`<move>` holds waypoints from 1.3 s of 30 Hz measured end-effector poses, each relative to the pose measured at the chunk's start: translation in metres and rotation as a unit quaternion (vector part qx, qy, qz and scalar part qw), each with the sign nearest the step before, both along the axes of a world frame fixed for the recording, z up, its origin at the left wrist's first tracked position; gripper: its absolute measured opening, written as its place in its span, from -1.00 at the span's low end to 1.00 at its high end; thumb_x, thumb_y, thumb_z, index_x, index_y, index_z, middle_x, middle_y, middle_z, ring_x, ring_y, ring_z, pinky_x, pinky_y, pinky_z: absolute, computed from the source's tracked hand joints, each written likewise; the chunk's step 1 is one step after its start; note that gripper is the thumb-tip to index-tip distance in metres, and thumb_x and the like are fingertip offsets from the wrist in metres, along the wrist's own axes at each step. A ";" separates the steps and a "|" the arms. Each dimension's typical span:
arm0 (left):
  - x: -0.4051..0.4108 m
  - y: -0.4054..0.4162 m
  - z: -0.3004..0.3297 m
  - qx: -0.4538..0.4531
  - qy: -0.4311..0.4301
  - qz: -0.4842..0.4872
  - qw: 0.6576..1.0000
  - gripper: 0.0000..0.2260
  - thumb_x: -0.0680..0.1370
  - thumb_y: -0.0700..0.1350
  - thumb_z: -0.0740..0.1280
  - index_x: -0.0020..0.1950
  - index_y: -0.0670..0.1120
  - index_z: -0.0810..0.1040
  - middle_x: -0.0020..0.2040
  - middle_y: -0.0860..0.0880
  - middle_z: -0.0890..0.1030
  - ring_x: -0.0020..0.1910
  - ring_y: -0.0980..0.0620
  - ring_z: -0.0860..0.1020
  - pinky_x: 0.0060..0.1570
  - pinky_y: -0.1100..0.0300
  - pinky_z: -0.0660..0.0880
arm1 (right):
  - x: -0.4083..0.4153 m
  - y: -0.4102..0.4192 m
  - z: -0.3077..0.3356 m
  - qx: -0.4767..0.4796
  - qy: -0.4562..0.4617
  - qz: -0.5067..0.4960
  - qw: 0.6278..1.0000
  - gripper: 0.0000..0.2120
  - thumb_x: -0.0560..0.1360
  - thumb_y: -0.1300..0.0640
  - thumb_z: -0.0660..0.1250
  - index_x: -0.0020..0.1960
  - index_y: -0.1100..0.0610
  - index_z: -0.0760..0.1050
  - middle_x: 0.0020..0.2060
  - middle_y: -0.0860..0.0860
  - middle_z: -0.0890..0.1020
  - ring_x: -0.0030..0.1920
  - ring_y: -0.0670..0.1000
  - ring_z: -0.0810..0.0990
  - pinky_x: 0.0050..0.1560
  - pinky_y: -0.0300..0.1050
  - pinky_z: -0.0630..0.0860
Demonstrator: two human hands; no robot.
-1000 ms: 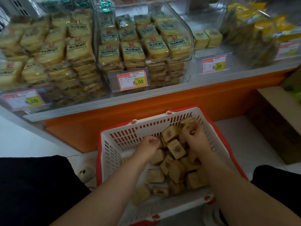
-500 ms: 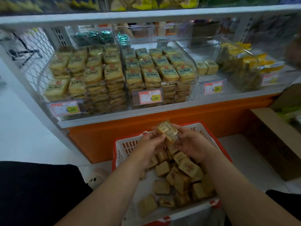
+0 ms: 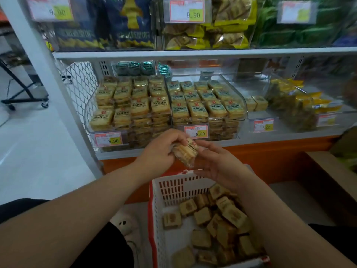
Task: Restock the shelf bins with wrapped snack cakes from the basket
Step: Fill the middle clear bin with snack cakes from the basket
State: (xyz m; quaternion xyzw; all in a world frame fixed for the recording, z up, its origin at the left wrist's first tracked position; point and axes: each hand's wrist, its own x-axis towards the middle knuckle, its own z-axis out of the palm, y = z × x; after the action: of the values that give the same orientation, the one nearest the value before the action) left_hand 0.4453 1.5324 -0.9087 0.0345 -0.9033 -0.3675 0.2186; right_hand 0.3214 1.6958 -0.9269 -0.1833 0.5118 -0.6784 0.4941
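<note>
Above the far rim of the basket (image 3: 174, 188), in front of the shelf's orange base, a wrapped snack cake (image 3: 186, 151) is held up between both hands. The left hand (image 3: 160, 149) has its fingers curled over the cake's top and left edge, gripping it. The right hand (image 3: 216, 165) lies palm up just beside and under the cake's right end, fingers fairly straight and touching the wrapper; whether the thumb pinches it cannot be told.

Below the hands, the white basket with a red rim stands on the floor and holds a loose heap of brown wrapped cakes (image 3: 220, 217), mostly toward its right side.

Behind the hands, the lower shelf carries clear bins. The left bin (image 3: 90, 113) and the middle bin (image 3: 241, 111) are packed with stacked yellow wrapped cakes in rows. The next bin to the right (image 3: 251, 118) holds only two small cakes (image 3: 256, 103) side by side near its back. Further right lies a pile of yellow packets (image 3: 297, 105). Price tags reading 8.00 (image 3: 196, 131) hang on the bin fronts.

The upper shelf (image 3: 193, 54) holds bagged snacks in blue, yellow and green. A cardboard box (image 3: 332, 180) stands at the right of the basket.
</note>
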 end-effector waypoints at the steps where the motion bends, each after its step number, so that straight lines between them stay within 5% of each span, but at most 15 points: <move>1: 0.002 -0.001 0.001 -0.001 0.014 0.004 1.000 -0.61 0.43 -0.45 0.34 0.06 0.02 0.52 0.21 0.13 0.48 0.20 0.44 0.40 0.14 0.49 0.33 | 0.002 -0.002 0.001 -0.012 0.001 -0.021 1.000 -0.55 0.44 0.13 0.43 0.31 0.08 0.45 0.05 0.20 0.67 -0.06 0.15 0.69 -0.20 -0.08 0.62; 4: 0.007 -0.002 0.010 0.104 -0.013 0.092 0.990 -0.49 0.49 -0.52 0.19 0.14 0.09 0.47 0.27 0.04 0.49 0.10 0.38 0.50 0.09 0.43 0.46 | 0.002 -0.005 0.005 -0.032 0.020 -0.099 0.994 -0.61 0.47 0.32 0.40 0.25 0.10 0.49 0.04 0.20 0.67 -0.07 0.14 0.69 -0.20 -0.10 0.63; 6: 0.012 -0.007 0.014 0.225 -0.067 0.139 0.962 -0.52 0.54 -0.49 0.13 0.13 0.09 0.49 0.25 0.05 0.56 0.02 0.19 0.62 0.07 0.15 0.59 | 0.001 -0.005 0.008 -0.036 0.057 -0.106 0.992 -0.65 0.49 0.36 0.37 0.23 0.11 0.49 0.05 0.17 0.68 -0.05 0.13 0.70 -0.18 -0.10 0.63; 8: 0.017 -0.014 0.018 0.369 -0.131 0.112 0.913 -0.75 0.65 -0.27 0.18 0.16 0.04 0.54 0.18 -0.01 0.63 0.02 0.00 0.67 0.01 0.02 0.63 | 0.002 -0.007 0.011 -0.032 0.098 -0.095 0.990 -0.66 0.50 0.36 0.36 0.22 0.11 0.49 0.02 0.13 0.69 -0.06 0.12 0.70 -0.15 -0.09 0.63; 10: 0.022 -0.018 0.022 0.423 -0.188 0.072 0.884 -0.84 0.63 -0.01 0.28 0.18 0.02 0.55 0.09 -0.03 0.69 0.02 -0.01 0.68 -0.08 0.08 0.63 | 0.007 -0.013 0.012 -0.022 0.130 -0.069 0.989 -0.63 0.50 0.36 0.36 0.25 0.09 0.48 0.01 0.15 0.69 -0.06 0.13 0.68 -0.08 -0.01 0.65; 13: 0.021 -0.028 0.023 0.324 -0.211 0.107 0.916 -0.82 0.53 -0.05 0.45 0.09 0.09 0.53 0.01 0.04 0.69 -0.09 0.08 0.68 -0.26 0.23 0.58 | 0.016 -0.029 0.015 -0.014 0.154 -0.037 0.987 -0.59 0.50 0.32 0.37 0.27 -0.01 0.46 0.15 0.14 0.59 -0.08 0.10 0.67 -0.03 0.02 0.64; 15: 0.021 -0.040 0.032 0.291 -0.202 0.147 0.924 -0.80 0.51 -0.08 0.48 0.04 0.09 0.52 -0.01 0.05 0.67 -0.10 0.08 0.66 -0.33 0.26 0.53 | 0.022 -0.041 0.021 0.020 0.254 -0.044 0.966 -0.58 0.48 0.18 0.43 0.23 -0.16 0.42 0.22 -0.03 0.51 -0.03 -0.08 0.67 -0.11 -0.18 0.63; 18: 0.029 -0.068 0.052 0.282 -0.181 0.183 0.924 -0.78 0.49 -0.09 0.49 0.04 0.07 0.51 0.00 0.05 0.67 -0.10 0.07 0.66 -0.31 0.26 0.55 | 0.029 -0.066 0.034 0.075 0.485 -0.027 0.871 -0.35 0.32 -0.13 0.53 0.30 -0.22 0.28 0.23 -0.26 0.34 0.13 -0.22 0.48 0.01 -0.31 0.52; 22: 0.035 -0.095 0.072 0.338 -0.142 0.190 0.911 -0.72 0.46 -0.13 0.52 0.09 -0.05 0.52 0.00 -0.09 0.69 -0.12 -0.02 0.70 -0.12 0.03 0.66 | 0.035 -0.115 0.052 0.071 0.693 -0.022 0.717 -0.21 0.28 -0.33 0.45 0.40 -0.14 0.22 0.32 -0.17 0.23 0.23 -0.18 0.29 0.13 -0.21 0.40; 24: 0.038 -0.111 0.080 0.326 -0.110 0.215 0.914 -0.73 0.46 -0.12 0.52 0.09 -0.05 0.52 0.01 -0.10 0.69 -0.06 -0.07 0.69 -0.01 -0.09 0.64 | 0.031 -0.143 0.067 0.041 0.713 -0.035 0.699 -0.28 0.31 -0.32 0.42 0.36 -0.14 0.23 0.29 -0.15 0.26 0.18 -0.16 0.34 0.07 -0.22 0.43; 28: 0.047 -0.145 0.091 0.312 -0.022 0.285 0.906 -0.91 0.56 -0.11 0.40 0.04 0.00 0.55 0.01 -0.05 0.69 -0.03 -0.01 0.67 0.03 0.01 0.62 | 0.025 -0.206 0.091 0.015 0.732 -0.014 0.681 -0.37 0.34 -0.25 0.44 0.31 -0.16 0.28 0.13 -0.21 0.30 0.09 -0.14 0.39 -0.11 -0.33 0.34; 34: 0.038 -0.164 0.077 0.155 -0.094 0.340 0.923 -0.74 0.63 -0.13 0.25 0.30 -0.09 0.57 0.22 -0.09 0.59 0.15 -0.08 0.57 0.20 -0.03 0.52 | 0.016 -0.247 0.085 0.106 0.788 0.062 0.603 -0.38 0.37 -0.34 0.36 0.32 -0.09 0.36 0.27 -0.02 0.47 0.27 0.06 0.44 0.31 0.11 0.34; 39: 0.030 -0.166 0.066 0.066 -0.136 0.298 0.942 -0.78 0.61 -0.16 0.28 0.24 -0.07 0.59 0.01 0.06 0.61 -0.11 0.17 0.51 -0.22 0.37 0.36 | 0.007 -0.231 0.068 0.162 0.833 0.043 0.528 -0.37 0.39 -0.40 0.20 0.37 -0.13 0.33 0.34 -0.03 0.46 0.36 0.07 0.38 0.41 0.17 0.23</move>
State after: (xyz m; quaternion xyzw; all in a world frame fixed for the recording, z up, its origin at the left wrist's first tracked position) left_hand 0.4758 1.3668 -0.8424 0.3663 -0.8464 -0.3365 0.1900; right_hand 0.3287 1.4644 -0.8592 -0.6037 0.7836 -0.1010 -0.1063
